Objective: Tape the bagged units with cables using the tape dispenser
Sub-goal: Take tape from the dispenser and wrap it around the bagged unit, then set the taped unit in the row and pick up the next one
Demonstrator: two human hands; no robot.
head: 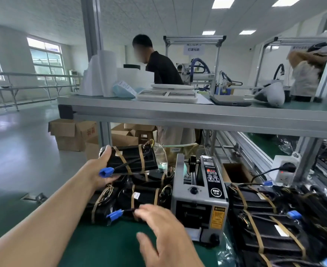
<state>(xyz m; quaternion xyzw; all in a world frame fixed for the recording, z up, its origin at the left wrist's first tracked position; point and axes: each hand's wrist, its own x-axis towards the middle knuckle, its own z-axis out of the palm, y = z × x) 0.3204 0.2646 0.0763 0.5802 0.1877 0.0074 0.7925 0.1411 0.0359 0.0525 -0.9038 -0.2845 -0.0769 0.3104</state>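
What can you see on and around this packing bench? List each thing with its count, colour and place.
Green table mat: one, green, covers the bench.
Grey box-shaped tape dispenser: one, grey, on the mat.
Left pile of black bagged units: several, black, left of the dispenser.
Right pile of black bagged units: several, black, right of the dispenser.
Taped black bagged unit with blue-plugged cable: one, black, held above the left pile.
Brown cardboard boxes: several, brown, floor at left.
Grey metal shelf: one, grey, above the bench.
Left hand: grips that unit.
Right hand: open, before the left pile.
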